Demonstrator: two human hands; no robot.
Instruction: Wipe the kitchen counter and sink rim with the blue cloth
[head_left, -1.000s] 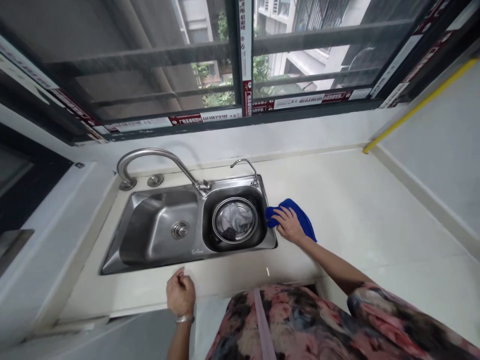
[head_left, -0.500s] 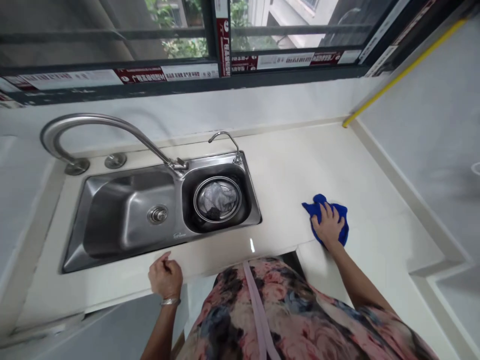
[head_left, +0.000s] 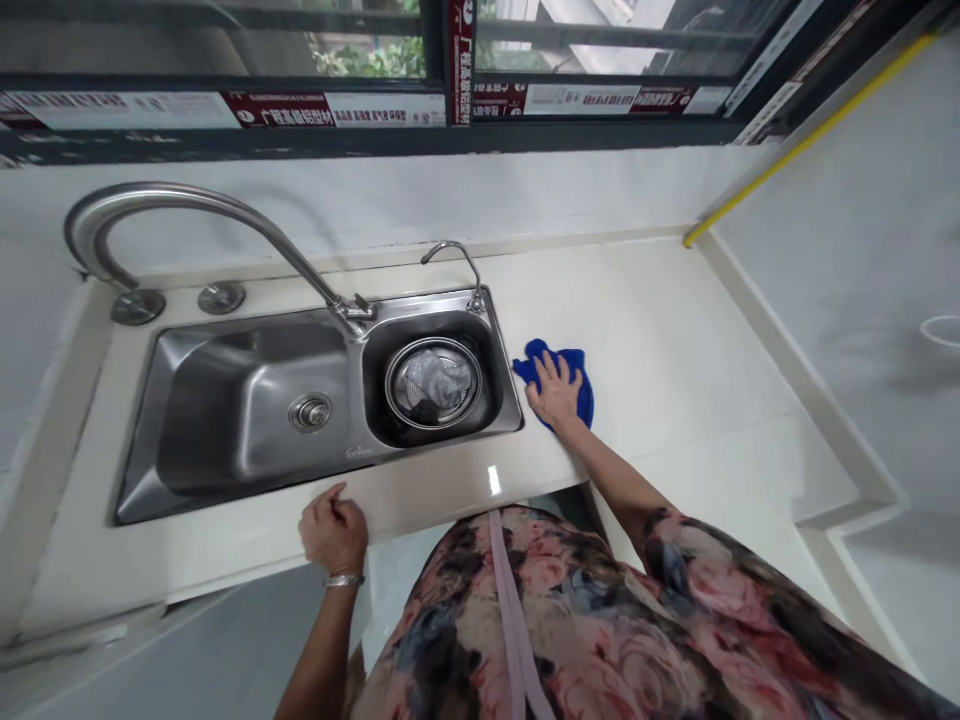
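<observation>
My right hand [head_left: 555,392] lies with its fingers spread on a blue cloth [head_left: 584,385], pressing it onto the white countertop [head_left: 637,330] just right of the sink. Parts of the cloth show on the far and right sides of the hand, and the rest is hidden beneath it. At the counter's front edge, below the sink, rests my left hand [head_left: 334,530]. Its fingers are curled in and nothing shows in them. A metal bracelet circles that wrist.
A double steel sink [head_left: 247,480] is set into the counter. Its right basin holds a round metal strainer [head_left: 433,425] with a grey, crumpled item inside. Behind stand a large curved faucet [head_left: 187,195] and a small tap [head_left: 474,270]. A yellow pipe [head_left: 810,140] runs along the right wall.
My right hand and the blue cloth have slid left over the countertop, from well right of the sink to close beside it. My left hand has stayed at the counter edge. The view has shifted slightly.
</observation>
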